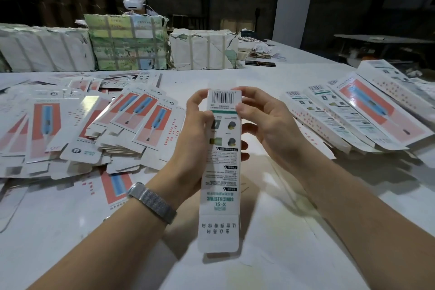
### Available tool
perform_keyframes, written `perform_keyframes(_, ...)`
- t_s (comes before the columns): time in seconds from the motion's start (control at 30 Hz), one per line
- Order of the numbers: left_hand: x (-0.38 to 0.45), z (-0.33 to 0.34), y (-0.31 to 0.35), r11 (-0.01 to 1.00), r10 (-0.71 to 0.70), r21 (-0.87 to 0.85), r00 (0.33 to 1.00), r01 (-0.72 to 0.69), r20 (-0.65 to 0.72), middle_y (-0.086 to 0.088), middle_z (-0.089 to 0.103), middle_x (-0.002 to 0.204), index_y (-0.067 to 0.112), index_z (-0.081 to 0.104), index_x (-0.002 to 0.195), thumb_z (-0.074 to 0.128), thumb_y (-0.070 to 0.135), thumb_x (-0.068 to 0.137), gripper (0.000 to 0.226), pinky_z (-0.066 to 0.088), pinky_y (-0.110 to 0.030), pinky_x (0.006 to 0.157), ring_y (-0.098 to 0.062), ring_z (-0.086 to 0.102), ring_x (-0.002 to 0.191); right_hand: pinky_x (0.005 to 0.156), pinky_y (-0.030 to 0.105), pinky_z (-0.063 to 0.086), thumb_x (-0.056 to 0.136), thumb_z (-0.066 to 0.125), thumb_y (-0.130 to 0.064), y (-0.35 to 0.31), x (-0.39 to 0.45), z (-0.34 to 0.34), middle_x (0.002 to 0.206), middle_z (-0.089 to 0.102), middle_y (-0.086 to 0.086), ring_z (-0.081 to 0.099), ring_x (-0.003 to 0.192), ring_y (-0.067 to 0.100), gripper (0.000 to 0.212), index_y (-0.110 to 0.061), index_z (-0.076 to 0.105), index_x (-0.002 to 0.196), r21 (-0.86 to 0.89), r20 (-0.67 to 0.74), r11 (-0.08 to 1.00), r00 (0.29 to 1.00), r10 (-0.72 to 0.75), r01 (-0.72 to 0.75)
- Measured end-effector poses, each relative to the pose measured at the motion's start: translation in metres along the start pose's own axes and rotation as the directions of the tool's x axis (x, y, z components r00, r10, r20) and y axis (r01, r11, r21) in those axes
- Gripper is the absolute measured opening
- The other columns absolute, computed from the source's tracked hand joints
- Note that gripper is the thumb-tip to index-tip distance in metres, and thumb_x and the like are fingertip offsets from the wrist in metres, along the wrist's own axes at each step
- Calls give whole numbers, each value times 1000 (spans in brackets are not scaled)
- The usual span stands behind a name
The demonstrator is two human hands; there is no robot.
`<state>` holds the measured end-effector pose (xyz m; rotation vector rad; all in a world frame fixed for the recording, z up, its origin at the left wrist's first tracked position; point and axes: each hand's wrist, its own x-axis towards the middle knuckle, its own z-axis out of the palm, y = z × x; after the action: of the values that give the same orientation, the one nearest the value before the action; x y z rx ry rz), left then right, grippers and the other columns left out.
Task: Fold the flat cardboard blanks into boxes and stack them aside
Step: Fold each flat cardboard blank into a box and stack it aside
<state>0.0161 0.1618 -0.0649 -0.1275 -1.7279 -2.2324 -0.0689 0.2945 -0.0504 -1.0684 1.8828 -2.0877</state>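
Both hands grip one long, narrow box (pixel 221 167) above the white table (pixel 270 254): the left hand (pixel 195 129) curls round its left edge, the right hand (pixel 266 125) pinches its far end by the barcode, thumb on the printed face. Glossy white card, with green and black lettering and an open flap at the near end. A metal mesh watch band (pixel 153 202) circles the left wrist. To the left lies a loose heap of flat blanks (pixel 77 125), too many to count, printed red and blue. To the right, folded boxes (pixel 362 117) lean in a row, about four visible. Three paper-wrapped bundles (pixel 127 42) stand along the far edge; behind them sits a person wearing a white headset (pixel 134 2). Dark walls surround the room.
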Motion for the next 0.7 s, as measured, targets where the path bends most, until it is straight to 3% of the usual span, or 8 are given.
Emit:
perform_keyframes(0.2,-1,2,-1,1000,-11,15,1000,11,3,-10,75,86,36,44,123,28,30,108,23,58,-38,55,-31,72,67,73,34,51,87,55,-20,1,0,1,92,72,-1,64,87,23,17,-18,59,103,26,36,1000,999,-4,3)
perform_keyframes(0.37,-1,3,-2,999,-11,37,999,10,35,-9,75,88,36,40,131,30,29,107,26,59,-40,58,-33,73,71,75,35,46,80,55,-8,-1,0,1,91,71,-7,62,86,22,22,-15,51,101,147,2,988,999,-49,48)
perform_keyframes(0.5,-2,4,-3,998,-43,42,997,41,61,-11,74,88,45,31,135,31,31,107,31,59,-39,59,-34,73,71,80,41,42,72,56,1,-4,2,-3,97,56,2,63,87,22,34,-18,48,99,228,-44,972,998,-46,55)
perform_keyframes(0.57,-2,4,-3,998,-47,44,997,44,68,-12,74,89,52,27,134,32,32,105,36,59,-40,59,-34,73,71,82,43,41,73,56,-1,-4,3,-4,93,56,1,62,90,23,28,-17,52,95,210,-42,977,999,-31,39)
perform_keyframes(0.67,-2,7,-4,994,-70,89,994,62,88,-16,73,90,52,29,137,30,30,107,37,59,-41,59,-38,73,72,74,35,46,87,52,-18,-7,2,-5,77,61,-4,61,82,16,5,-14,50,86,130,-7,991,1000,-4,5)
perform_keyframes(0.7,-1,8,-4,992,-78,107,993,69,89,-17,72,89,51,29,138,29,29,108,38,59,-41,58,-38,73,72,70,32,47,91,51,-23,-8,1,-5,73,62,-4,61,78,14,12,-14,49,83,105,-16,994,1000,11,-9)
